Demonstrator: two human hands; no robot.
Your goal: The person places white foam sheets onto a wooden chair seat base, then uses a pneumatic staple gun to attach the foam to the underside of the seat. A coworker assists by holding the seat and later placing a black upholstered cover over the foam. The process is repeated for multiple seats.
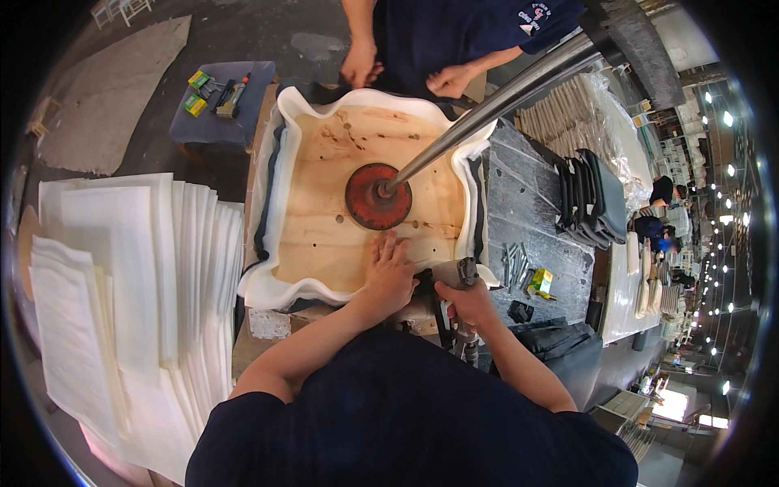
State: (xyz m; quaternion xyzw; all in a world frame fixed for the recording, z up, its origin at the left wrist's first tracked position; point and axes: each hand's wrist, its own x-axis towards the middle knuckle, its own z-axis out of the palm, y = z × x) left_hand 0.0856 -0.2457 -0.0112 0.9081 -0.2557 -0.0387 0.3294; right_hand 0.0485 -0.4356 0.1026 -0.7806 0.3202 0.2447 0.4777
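Observation:
A square wooden board (315,188) lies in front of me, with white foam (280,294) and dark cover material (262,231) curling up around its edges. A round red press plate (363,208) rests on the board at the end of a steel rod (487,114). My left hand (388,276) lies with fingers stretched out on the board's near part, just below the plate. In my right hand (474,306) is a staple gun (453,277), its nose at the near edge of the board. The exact spot under its nose is hidden.
A co-worker's hands (363,65) are at the far edge. White foam sheets (138,276) stand stacked at left. A blue-grey stool (207,122) bears another tool and small boxes. On the right table are staple strips (514,265), a yellow-green box (541,282) and dark cushions (596,197).

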